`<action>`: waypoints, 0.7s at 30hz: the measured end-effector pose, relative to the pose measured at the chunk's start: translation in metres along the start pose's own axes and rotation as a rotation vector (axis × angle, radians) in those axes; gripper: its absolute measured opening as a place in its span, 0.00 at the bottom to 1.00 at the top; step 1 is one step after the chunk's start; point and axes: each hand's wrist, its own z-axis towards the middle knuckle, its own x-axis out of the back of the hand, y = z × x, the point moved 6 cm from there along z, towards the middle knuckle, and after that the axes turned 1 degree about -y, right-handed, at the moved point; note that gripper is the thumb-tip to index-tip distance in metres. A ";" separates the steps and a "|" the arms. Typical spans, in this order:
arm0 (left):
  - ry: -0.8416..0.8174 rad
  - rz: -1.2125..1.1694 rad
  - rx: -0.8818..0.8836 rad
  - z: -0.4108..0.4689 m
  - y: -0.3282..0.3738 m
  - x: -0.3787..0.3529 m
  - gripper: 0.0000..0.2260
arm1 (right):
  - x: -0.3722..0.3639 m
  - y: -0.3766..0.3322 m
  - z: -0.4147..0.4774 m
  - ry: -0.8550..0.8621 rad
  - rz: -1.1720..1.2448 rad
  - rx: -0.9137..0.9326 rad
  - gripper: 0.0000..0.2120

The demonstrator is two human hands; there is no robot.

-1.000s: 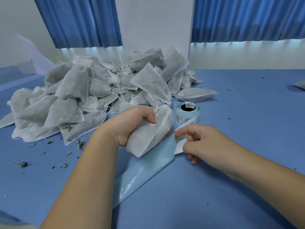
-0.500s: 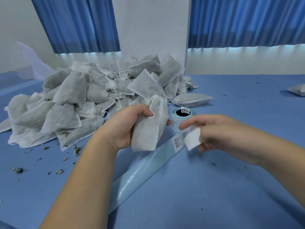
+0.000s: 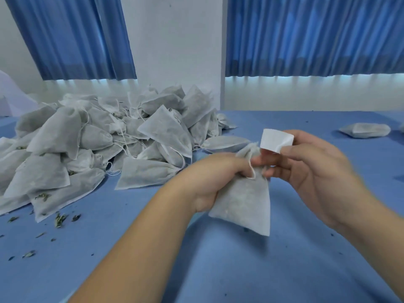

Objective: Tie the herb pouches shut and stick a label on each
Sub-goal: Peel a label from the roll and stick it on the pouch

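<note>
The person's left hand [image 3: 215,180] is closed around the gathered neck of a white herb pouch [image 3: 244,200], lifting it clear of the blue desk [image 3: 240,270]. The pouch hangs down and slightly to the right from the fist, its bottom edge near the desk, and a loop of white drawstring [image 3: 252,173] curls out beside the knuckles.

The right hand [image 3: 306,169] is up close against the pouch's mouth. Its thumb and forefinger pinch a small white label [image 3: 276,141], which stands just above the pouch's top with one corner curling. The other fingers [image 3: 273,159] are bent in toward the pouch's neck and seem to touch it, though motion blur makes that hard to tell.

To the left, toward the back of the desk, lies a big heap of pouches [image 3: 105,145], drawstrings trailing among them. Bits of dried herb [image 3: 60,219] are scattered on the desk in front of the heap. One more pouch [image 3: 365,130] lies alone at the far right. Blue curtains [image 3: 314,36] hang behind.
</note>
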 end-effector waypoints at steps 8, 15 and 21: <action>-0.128 -0.158 0.057 0.004 -0.028 -0.008 0.13 | 0.013 0.016 -0.009 0.099 -0.503 0.175 0.08; -0.126 -0.126 0.078 -0.003 -0.028 -0.006 0.12 | -0.002 0.005 -0.019 0.035 -1.078 0.609 0.07; -0.119 -0.137 0.072 -0.005 -0.028 -0.004 0.10 | -0.010 0.005 -0.024 -0.166 -1.296 0.655 0.10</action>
